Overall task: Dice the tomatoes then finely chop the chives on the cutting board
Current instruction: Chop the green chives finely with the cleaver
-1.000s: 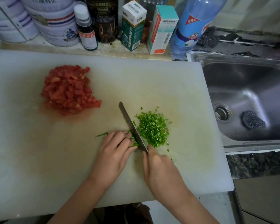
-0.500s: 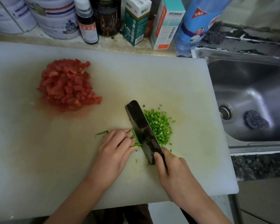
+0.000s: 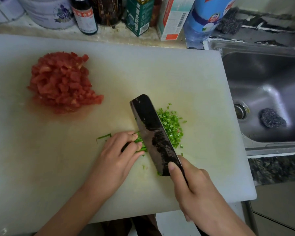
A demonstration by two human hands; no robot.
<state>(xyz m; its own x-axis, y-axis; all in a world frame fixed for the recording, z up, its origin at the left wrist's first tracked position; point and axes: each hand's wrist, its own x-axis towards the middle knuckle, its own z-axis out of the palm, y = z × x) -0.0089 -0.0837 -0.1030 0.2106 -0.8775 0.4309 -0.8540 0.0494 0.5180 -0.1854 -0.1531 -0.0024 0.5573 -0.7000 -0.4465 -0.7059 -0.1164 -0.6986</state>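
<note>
Left hand: fingers curled, pinning uncut chives, frame centre.
Right hand: gripping cleaver handle.
Diced tomatoes: upper left.

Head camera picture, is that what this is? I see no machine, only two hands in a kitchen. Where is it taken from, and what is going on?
There is no machine here. A person works with bare hands, and the single camera sits on that person's head, looking forward and down, so the arms come in from the bottom edge. A white cutting board fills most of the view. A steel sink lies to its right, and a bottle and boxes stand along the back. On the board lie a heap of diced tomatoes and a smaller heap of chopped chives. The left hand holds down a bundle of chive stalks with curled fingers. The right hand grips the handle of a broad dark knife, whose blade sits between the stalks and the chopped heap.
</note>
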